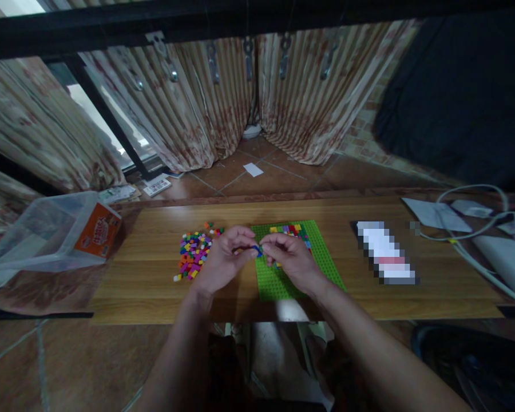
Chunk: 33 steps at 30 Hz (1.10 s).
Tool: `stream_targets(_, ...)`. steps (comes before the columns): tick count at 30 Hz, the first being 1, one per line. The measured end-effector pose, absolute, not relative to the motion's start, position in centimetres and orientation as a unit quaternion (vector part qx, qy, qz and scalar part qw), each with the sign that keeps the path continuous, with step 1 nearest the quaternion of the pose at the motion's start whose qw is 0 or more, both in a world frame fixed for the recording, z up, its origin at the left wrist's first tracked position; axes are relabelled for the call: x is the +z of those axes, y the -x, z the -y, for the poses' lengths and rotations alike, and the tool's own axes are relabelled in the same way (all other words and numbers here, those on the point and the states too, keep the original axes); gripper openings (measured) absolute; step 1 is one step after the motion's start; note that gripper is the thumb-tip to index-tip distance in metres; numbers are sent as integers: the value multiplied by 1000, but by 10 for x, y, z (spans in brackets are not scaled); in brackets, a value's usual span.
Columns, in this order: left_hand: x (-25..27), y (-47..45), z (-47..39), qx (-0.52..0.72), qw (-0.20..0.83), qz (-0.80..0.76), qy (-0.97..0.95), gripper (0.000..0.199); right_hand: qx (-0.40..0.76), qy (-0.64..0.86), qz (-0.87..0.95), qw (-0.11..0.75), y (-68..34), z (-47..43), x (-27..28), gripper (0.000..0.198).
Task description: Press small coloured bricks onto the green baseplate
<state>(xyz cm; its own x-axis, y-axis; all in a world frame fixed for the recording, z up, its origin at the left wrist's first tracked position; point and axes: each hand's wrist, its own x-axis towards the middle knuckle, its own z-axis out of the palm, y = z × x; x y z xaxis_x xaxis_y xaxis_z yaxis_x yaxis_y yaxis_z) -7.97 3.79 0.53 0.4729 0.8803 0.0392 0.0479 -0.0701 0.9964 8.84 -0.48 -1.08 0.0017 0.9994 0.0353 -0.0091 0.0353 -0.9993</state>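
Observation:
Small blue toy bricks [258,250] show between my two hands, over the left edge of a green studded baseplate [326,269]. My left hand [229,254] pinches the blue piece between thumb and fingers. From the other side, the fingertips of my right hand [289,257] close on it too; its exact shape is partly hidden. Red, yellow and other coloured bricks [292,230] sit on the baseplate, partly covered by my right hand. A loose pile of small multicoloured bricks [192,252] lies left of my left hand.
Both stand on or by a low wooden table [133,286]: a blurred-out phone-like object [386,252] at right, and a clear plastic bin [47,229] with an orange label beyond the left end. White cables [476,257] lie at the right end. Curtains [197,103] hang behind.

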Motion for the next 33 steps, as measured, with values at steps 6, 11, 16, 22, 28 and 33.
stream_targets(6,5,99,-50,426,547,-408,-594,22,296,568,657,398,-59,15,-30,13)
stream_targets(11,-6,82,-50,380,531,-428,-625,17,190,590,740,261,-38,15,-41,24)
stream_targets(16,-9,70,-51,364,523,-435,-637,20,192,585,739,272,-44,20,-36,23)
stream_targets(22,-10,58,-44,348,527,-446,-634,23,186,610,665,387,-81,37,-13,19)
stream_targets(28,-29,28,-26,368,520,-470,-611,26,214,617,615,442,-124,31,-7,15)
stream_targets(33,-37,12,-18,398,505,-497,-583,23,185,624,654,386,-130,25,-18,13)
